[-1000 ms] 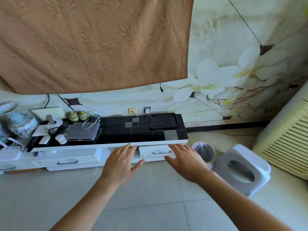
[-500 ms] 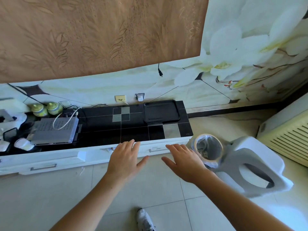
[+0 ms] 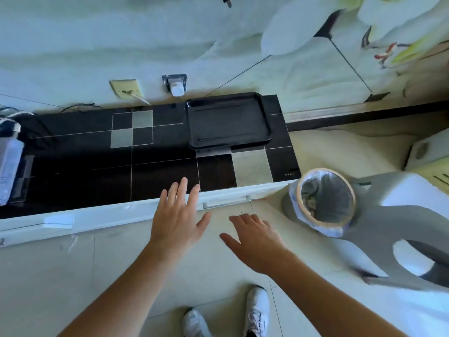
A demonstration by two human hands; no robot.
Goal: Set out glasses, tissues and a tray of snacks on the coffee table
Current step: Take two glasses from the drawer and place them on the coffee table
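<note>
Both hands had come much closer to the low cabinet than half a second earlier, and the view had dropped so that the cabinet filled the upper half. The left hand (image 3: 178, 221) was spread flat with its fingertips over the front edge of the dark tiled surface (image 3: 155, 171); the right hand (image 3: 255, 235) hung beside it, lower, over the floor near the drawer handle (image 3: 226, 201). Neither hand's grip had closed on anything; fingers were loose and apart. The black tray (image 3: 228, 121) lay bare on the far right of the surface, against the wall and well beyond the fingers. Judged from this, the reach was for the tray, which carried no snacks yet. A lined bin (image 3: 325, 199) stood just right of the cabinet.
</note>
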